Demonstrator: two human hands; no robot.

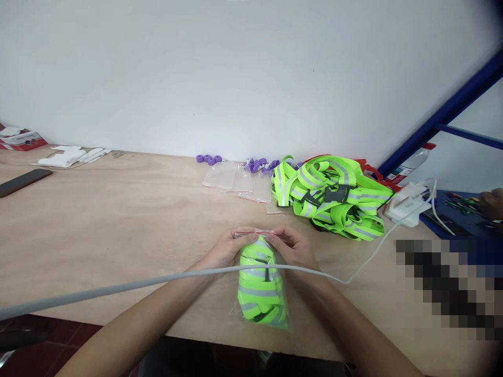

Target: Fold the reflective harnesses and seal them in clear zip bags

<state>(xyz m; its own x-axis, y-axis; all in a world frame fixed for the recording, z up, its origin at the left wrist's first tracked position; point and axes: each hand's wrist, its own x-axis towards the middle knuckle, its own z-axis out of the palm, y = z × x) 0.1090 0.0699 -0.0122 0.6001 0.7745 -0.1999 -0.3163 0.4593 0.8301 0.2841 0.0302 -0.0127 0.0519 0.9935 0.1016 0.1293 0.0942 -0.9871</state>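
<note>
A clear zip bag [261,293] holds a bundled neon green strap with grey reflective stripes and a black buckle. It lies near the table's front edge, its red-lined opening pointing away from me. My left hand [230,247] pinches the left part of that opening, and my right hand [293,246] pinches the right part, thumbs on top. Beyond my right hand sits a tangled pile of green reflective straps [334,196] with black buckles. Several flat clear bags [222,175] lie behind my hands, beside small purple rolls [210,159].
A grey-white cable [137,283] crosses in front of my forearms to white chargers [404,207] at the right. A dark phone-like slab [25,181] and white pieces [73,156] lie left. A bottle [412,163] stands behind the chargers; another person's hand [492,203] shows far right.
</note>
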